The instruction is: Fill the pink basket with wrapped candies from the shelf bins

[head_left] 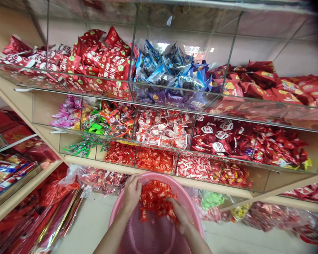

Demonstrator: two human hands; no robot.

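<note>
A pink plastic basket sits low in front of me, holding a heap of small red wrapped candies. My left hand is curled at the heap's left side, fingers closed among the candies. My right hand is at the heap's right side, fingers closed round several red candies. Just beyond the basket, a glass bin on the lowest shelf holds the same red candies.
Tiered glass-fronted bins on wooden shelves hold packaged sweets: red packs, blue packs, dark red packs, pink and green ones. Bags of stock lie on the floor at left and right. Another shelf unit stands left.
</note>
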